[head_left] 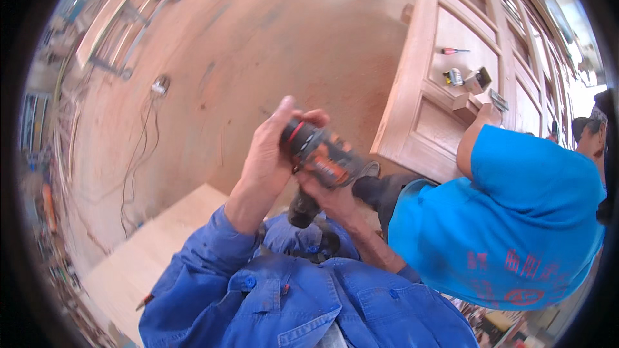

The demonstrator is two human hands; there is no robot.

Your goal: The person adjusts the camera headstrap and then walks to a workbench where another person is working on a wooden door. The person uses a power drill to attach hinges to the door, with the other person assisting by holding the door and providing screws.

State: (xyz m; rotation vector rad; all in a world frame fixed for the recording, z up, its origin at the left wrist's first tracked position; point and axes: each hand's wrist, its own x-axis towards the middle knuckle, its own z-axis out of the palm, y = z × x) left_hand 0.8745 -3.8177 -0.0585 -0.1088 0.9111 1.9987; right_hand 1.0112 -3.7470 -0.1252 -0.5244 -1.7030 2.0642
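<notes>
A black and orange cordless drill point(332, 160) is in front of my chest, its chuck end toward the left. The fingers of my left hand point(265, 149) are wrapped round the chuck, near its red ring. My right hand point(327, 197) grips the drill's handle from below, and the handle's dark base pokes out by my jacket. The drill and fingertips are slightly blurred. No bit can be made out at the chuck, where my left hand covers part of it.
On the right a co-worker in a bright blue shirt point(490, 219) reaches over a wooden door frame point(412, 113), one hand at a wooden block point(465, 107). A screwdriver point(455, 51) and a small box point(478, 80) lie there. Pale board point(161, 238) at lower left; cable point(138, 154) on the floor.
</notes>
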